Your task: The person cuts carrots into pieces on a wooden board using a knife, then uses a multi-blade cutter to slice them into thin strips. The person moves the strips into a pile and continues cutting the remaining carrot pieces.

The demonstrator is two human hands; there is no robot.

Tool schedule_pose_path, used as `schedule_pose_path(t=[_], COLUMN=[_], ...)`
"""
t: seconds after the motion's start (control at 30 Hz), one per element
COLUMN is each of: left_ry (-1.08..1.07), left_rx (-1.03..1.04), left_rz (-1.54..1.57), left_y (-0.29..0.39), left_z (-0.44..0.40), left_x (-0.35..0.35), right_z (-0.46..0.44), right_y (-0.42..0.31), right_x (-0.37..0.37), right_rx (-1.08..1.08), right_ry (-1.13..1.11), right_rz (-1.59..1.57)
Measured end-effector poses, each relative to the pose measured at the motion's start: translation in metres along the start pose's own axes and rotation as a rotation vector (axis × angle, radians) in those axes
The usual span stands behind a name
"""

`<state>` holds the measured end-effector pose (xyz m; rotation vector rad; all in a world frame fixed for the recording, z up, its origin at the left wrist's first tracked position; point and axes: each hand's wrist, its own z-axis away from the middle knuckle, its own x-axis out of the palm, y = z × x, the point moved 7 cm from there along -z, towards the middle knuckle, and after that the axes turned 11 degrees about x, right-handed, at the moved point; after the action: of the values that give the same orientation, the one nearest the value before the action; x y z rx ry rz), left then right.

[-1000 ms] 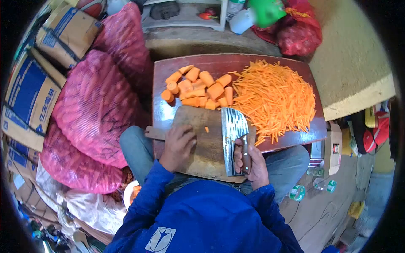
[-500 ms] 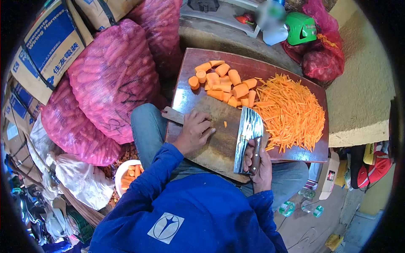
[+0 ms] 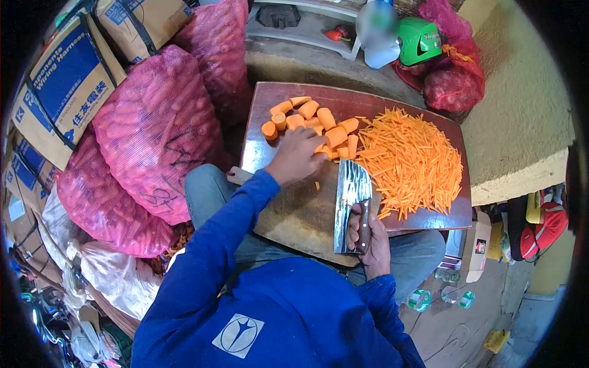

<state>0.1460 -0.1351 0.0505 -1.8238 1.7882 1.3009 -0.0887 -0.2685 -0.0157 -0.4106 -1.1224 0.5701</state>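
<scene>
My left hand [image 3: 296,154] reaches over the pile of peeled carrot chunks [image 3: 308,109], palm down with the fingers apart. Its fingertips are at the near chunks; whether they touch one is partly hidden. In my right hand [image 3: 375,246] is the dark wooden handle of a cleaver [image 3: 351,184], its broad shiny blade pointing away from me above the right side of the board. The worn wooden cutting board [image 3: 293,224] lies in front of me with a small carrot scrap on it. Right of the blade sits a large heap of carrot strips [image 3: 417,165].
A dark red wooden tabletop [image 3: 261,113] supports the board and carrots. Pink mesh sacks of carrots [image 3: 159,132] and cardboard boxes [image 3: 64,86] stand at left. A green helmet-like object [image 3: 420,40] and a red net bag [image 3: 454,86] are behind the table, beside a wall [image 3: 521,116].
My left hand has moved forward from the cutting board to the carrot chunks. My right hand still holds the cleaver in nearly the same pose. The whole view has shifted slightly.
</scene>
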Motion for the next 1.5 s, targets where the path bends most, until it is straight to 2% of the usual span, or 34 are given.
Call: schedule_pose_path(t=[0.13,0.37,0.53,0.73,0.77,0.9,0.97,1.2,1.3,1.4,1.47,1.5], left_ry=[-0.118,-0.051,0.073,-0.037,-0.081,-0.091,0.062,0.057,0.142,0.174,0.102,0.093], left_rx=[-0.035,0.024,0.057,-0.035,-0.043,-0.028,-0.048,-0.007,0.02,0.046,0.079,0.079], left_rz=[-0.19,-0.31,-0.184,0.068,0.142,0.095,0.165,0.058,0.085,0.058,-0.022,-0.018], left_y=[-0.007,-0.015,0.007,0.047,0.055,0.075,0.083,0.073,0.071,0.074,0.079,0.08], left_z=[-0.03,-0.028,-0.024,0.026,0.038,0.083,0.085,0.085,0.09,0.092,0.091,0.09], left_x=[0.037,0.051,0.011,-0.047,-0.047,-0.031,-0.032,-0.008,-0.011,-0.013,-0.011,-0.011], right_z=[0.0,-0.002,-0.002,0.0,-0.001,-0.002,-0.001,0.002,0.007,0.016,0.023,0.027], right_y=[0.0,0.003,0.002,0.002,0.003,0.003,0.002,0.002,-0.002,-0.007,-0.009,-0.01], right_x=[-0.002,-0.01,-0.007,-0.007,-0.006,-0.003,-0.004,0.003,0.006,0.009,0.016,0.026], right_rx=[-0.002,-0.003,-0.003,0.012,0.014,0.021,0.015,0.014,0.034,0.081,0.159,0.162], right_ry=[-0.02,-0.019,-0.017,-0.001,-0.014,-0.011,0.02,0.109,0.137,0.142,0.191,0.195], right_rz=[-0.013,-0.015,-0.024,-0.018,-0.018,-0.02,0.02,0.1,0.119,0.244,0.64,0.632])
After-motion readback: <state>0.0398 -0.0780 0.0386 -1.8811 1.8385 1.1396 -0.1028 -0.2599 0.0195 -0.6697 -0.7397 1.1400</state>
